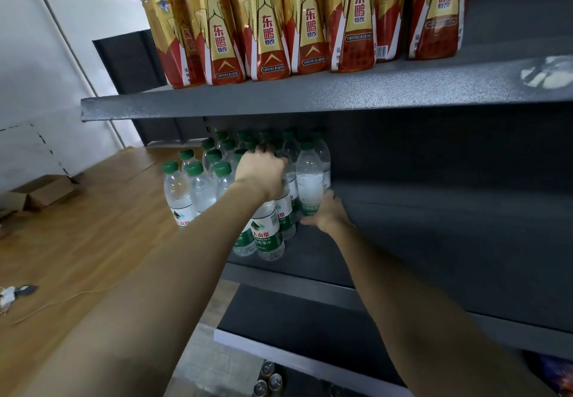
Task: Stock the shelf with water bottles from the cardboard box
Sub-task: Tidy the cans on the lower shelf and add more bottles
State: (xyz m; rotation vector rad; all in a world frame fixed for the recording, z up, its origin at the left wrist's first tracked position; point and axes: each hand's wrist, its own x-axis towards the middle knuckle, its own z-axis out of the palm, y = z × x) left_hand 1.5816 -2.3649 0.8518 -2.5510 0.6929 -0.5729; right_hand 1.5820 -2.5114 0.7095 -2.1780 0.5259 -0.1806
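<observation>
Several clear water bottles (198,185) with green caps and green labels stand packed at the left end of the dark grey middle shelf (434,241). My left hand (262,173) grips the top of a front bottle (268,235) in that group, its cap hidden under my fingers. My right hand (325,212) holds the lower part of the rightmost bottle (310,176), which stands upright on the shelf. A cardboard box (40,193) with open flaps lies on the wooden floor at far left.
The upper shelf (310,92) carries several gold and red drink bottles (266,24). The middle shelf stretches bare to the right of the water. Lower shelves (310,319) sit below, with a few cans (269,378) at the bottom. A cord (62,302) lies on the floor.
</observation>
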